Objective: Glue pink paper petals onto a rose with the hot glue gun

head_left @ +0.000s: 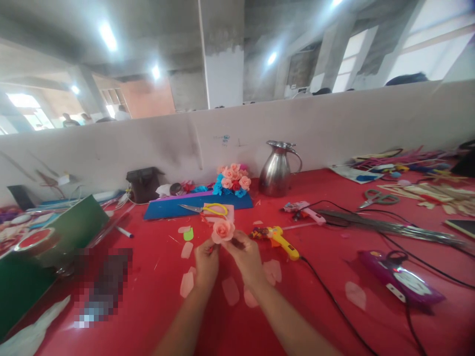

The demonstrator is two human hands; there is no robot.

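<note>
A pink artificial rose (223, 230) is held up in front of me over the red table. My left hand (206, 263) is closed just below its left side, apparently round the base, which the fingers hide. At the flower's lower right edge, the fingers of my right hand (246, 256) pinch the petals. Loose pink petal pieces (230, 290) lie around my forearms, with a small light green piece (188, 234) farther off. Right of my hands rests a yellow glue gun (284, 243). Beyond the rose are yellow-handled scissors (215, 209) on a pink sheet.
A bunch of pink, blue and red flowers (233, 180) stands at the back beside a steel jug (276, 170). A pink glue gun (309, 212), a purple case (401, 282) and black cords lie to the right. Green board (79, 227) stands at left, near a marker (125, 232).
</note>
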